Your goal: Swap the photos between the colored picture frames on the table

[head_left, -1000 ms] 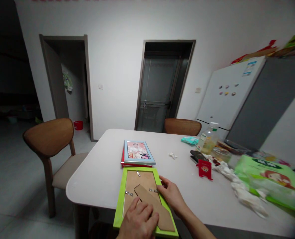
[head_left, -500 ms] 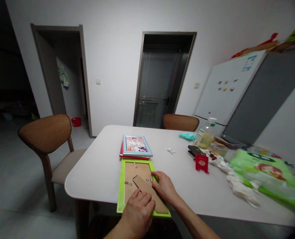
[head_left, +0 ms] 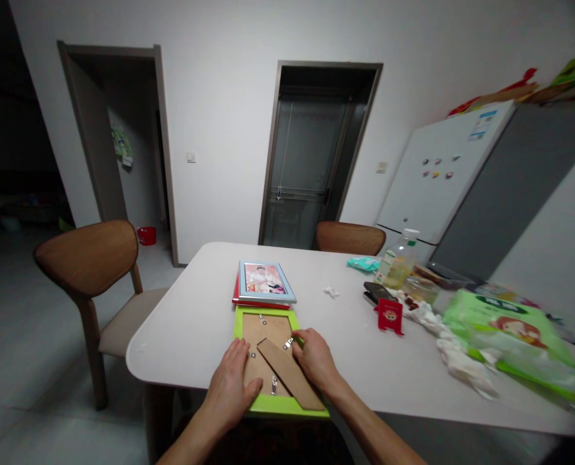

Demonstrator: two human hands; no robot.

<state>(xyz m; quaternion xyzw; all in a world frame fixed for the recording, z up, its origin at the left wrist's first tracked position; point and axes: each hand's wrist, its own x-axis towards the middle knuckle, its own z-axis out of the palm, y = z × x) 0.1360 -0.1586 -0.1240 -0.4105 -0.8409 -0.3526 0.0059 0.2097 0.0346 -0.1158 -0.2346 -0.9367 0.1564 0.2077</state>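
A lime-green picture frame (head_left: 287,405) lies face down at the near table edge, its brown backing board (head_left: 254,329) and slanted stand leg (head_left: 287,374) showing. My left hand (head_left: 229,387) lies over the frame's left side, fingers stretched toward the left metal clip and thumb apart on the backing. My right hand (head_left: 315,358) is at the right side, fingers curled with the fingertips on the right metal clip (head_left: 288,343), which sits at a slant. The top clip (head_left: 262,318) and bottom clip (head_left: 274,385) are uncovered.
Beyond the green frame, a light-blue picture frame (head_left: 267,282) rests on a red one (head_left: 236,301). To the right are a bottle (head_left: 398,261), a black phone-like object (head_left: 378,292), a red stand (head_left: 390,316), crumpled tissue (head_left: 457,361) and a green tissue pack (head_left: 510,329).
My left hand has moved from the frame's lower middle to its left side, uncovering the bottom clip. The right clip has turned from nearly level to a slant under my right fingers.
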